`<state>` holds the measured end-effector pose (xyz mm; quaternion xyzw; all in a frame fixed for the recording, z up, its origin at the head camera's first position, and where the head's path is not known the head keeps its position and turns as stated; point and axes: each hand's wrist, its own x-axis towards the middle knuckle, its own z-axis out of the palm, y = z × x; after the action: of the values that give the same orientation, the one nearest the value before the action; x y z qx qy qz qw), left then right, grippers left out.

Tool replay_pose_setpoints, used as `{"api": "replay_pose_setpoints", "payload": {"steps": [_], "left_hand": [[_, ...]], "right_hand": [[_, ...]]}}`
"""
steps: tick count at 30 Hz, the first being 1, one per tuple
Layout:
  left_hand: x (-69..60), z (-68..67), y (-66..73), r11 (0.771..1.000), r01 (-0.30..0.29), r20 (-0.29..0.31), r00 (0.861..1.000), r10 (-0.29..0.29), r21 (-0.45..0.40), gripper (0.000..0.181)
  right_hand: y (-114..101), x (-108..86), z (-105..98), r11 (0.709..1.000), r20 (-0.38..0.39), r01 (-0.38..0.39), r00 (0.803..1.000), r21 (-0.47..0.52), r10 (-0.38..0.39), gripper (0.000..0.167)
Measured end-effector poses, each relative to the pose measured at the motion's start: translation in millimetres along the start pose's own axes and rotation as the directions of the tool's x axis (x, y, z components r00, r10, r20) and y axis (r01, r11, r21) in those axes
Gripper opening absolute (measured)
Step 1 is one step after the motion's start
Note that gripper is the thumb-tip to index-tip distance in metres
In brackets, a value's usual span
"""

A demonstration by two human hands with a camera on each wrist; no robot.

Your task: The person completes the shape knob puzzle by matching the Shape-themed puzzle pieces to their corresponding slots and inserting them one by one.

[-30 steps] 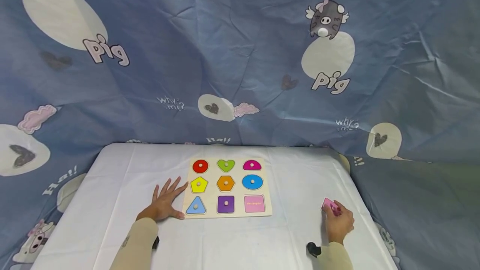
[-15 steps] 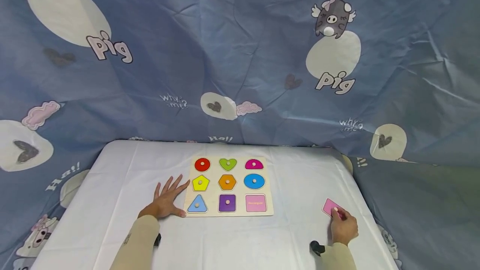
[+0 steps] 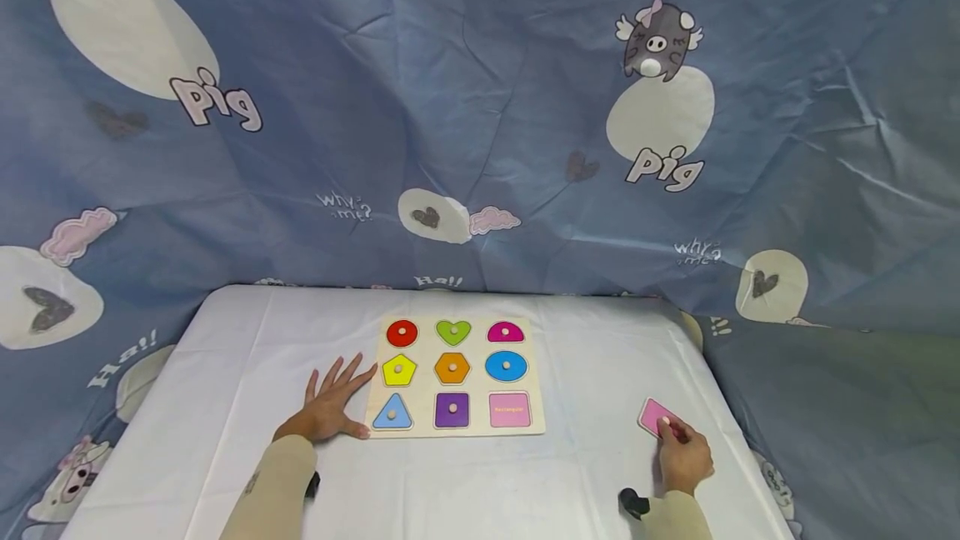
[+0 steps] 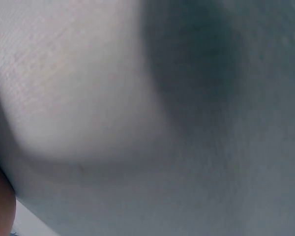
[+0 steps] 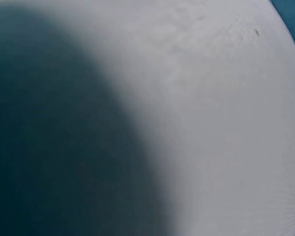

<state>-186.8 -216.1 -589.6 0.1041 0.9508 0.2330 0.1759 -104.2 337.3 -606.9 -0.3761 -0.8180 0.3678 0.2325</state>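
Note:
A wooden shape puzzle board (image 3: 477, 390) lies mid-table in the head view, with several coloured knobbed pieces seated in it. Its bottom right slot (image 3: 510, 410) is pink, bears printed lettering and has no knobbed piece in it. My left hand (image 3: 326, 407) rests at the board's left edge, fingers spread, thumb by the lower left corner. Far to the right, my right hand (image 3: 684, 455) pinches the white knob of a pink rectangular puzzle piece (image 3: 654, 413). Whether that piece touches the cloth, I cannot tell. Both wrist views are mostly blurred and show neither the board nor the piece.
A white cloth (image 3: 480, 490) covers the table. Behind and at both sides hangs a blue curtain (image 3: 480, 123) printed with pigs. A small black device (image 3: 633, 503) sits at my right wrist. White cloth separates the board from the pink piece.
My right hand has shifted slightly right and turned, so more of the pink puzzle piece and its knob shows. The left hand and the board stay in place.

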Motion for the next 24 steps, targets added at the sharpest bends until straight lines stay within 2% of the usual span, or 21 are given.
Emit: {"api": "replay_pose_setpoints", "payload": {"steps": [7,12,20,24], "left_hand": [[-1.4,-0.9,0.7,1.0,-0.005,-0.004,1.0,0.005,-0.006,0.115],[-1.1,1.7,0.0,1.0,-0.003,-0.007,1.0,0.003,0.0,0.115],[0.7,2.6,-0.4,1.0,0.011,-0.01,1.0,-0.011,0.009,0.115],[1.0,2.6,-0.1,1.0,0.01,-0.012,1.0,-0.01,0.002,0.114]], "right_hand": [[-9,-13.6,8,0.997,0.081,0.079,0.993,0.02,-0.08,0.028],[-23,-29.2,21,0.991,0.168,0.115,0.978,0.067,-0.125,0.023],[-49,-56.8,43,0.957,0.255,0.236,0.928,0.168,-0.273,0.012],[-59,-70.4,53,0.94,0.3,0.281,0.895,0.194,-0.33,0.009]]}}
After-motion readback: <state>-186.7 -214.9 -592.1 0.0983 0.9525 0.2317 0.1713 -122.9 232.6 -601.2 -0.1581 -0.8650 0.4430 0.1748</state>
